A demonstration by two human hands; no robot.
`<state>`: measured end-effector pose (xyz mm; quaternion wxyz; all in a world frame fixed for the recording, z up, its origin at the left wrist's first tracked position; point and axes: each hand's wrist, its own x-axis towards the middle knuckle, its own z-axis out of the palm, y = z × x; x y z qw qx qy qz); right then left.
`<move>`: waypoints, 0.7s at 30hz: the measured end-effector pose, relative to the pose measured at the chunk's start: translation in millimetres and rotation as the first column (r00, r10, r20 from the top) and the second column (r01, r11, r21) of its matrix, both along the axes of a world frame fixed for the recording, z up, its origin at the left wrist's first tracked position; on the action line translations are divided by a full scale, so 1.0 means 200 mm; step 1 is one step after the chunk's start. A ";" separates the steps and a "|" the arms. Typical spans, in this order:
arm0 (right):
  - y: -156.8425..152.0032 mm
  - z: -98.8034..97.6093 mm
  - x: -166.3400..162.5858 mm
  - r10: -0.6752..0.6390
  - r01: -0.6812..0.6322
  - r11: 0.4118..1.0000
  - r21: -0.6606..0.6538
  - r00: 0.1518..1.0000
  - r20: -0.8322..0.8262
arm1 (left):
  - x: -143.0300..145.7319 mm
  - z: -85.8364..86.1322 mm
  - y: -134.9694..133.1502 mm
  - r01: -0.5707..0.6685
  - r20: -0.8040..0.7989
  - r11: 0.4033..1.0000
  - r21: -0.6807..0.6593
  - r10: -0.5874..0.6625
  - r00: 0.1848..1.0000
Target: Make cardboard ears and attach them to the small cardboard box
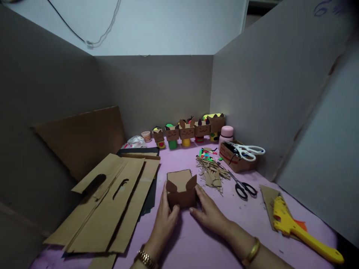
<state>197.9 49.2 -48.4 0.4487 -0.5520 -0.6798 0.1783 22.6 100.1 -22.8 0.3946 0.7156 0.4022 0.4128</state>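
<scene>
Between my two hands is a small brown cardboard box (182, 198) with two pointed ear pieces on its near upper edge and a lighter top behind them. My left hand (166, 213) grips its left side, the thumb against the near face. On the right side, my right hand (208, 209) rests its fingers along the box, its thumb a little apart near the lower corner. The box sits at or just above the pink tabletop (179, 246); I cannot tell which. Several cardboard animal heads on coloured tubes, such as the middle one (187, 131), stand in a row behind.
Flat cardboard sheets (112, 209) are stacked at left. Cardboard scraps (211, 173), black-handled scissors (243, 188) and a box (234, 160) with white-handled scissors (248, 151) lie to the right. A yellow glue gun (297, 226) rests near the right edge. Grey partitions (157, 89) enclose the table.
</scene>
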 end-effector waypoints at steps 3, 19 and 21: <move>0.00 0.00 0.00 0.004 -0.004 1.000 -0.003 1.000 0.009 | 0.00 -0.01 0.01 0.001 0.007 1.000 -0.002 -0.001 1.000; 0.01 -0.02 -0.01 -0.016 0.018 0.999 -0.037 0.999 0.036 | 0.01 0.02 -0.01 -0.037 -0.005 0.999 0.010 0.037 0.999; 0.02 -0.02 -0.01 -0.018 0.019 1.000 -0.023 0.999 0.032 | 0.01 0.01 0.00 -0.054 -0.001 0.998 0.016 0.054 0.999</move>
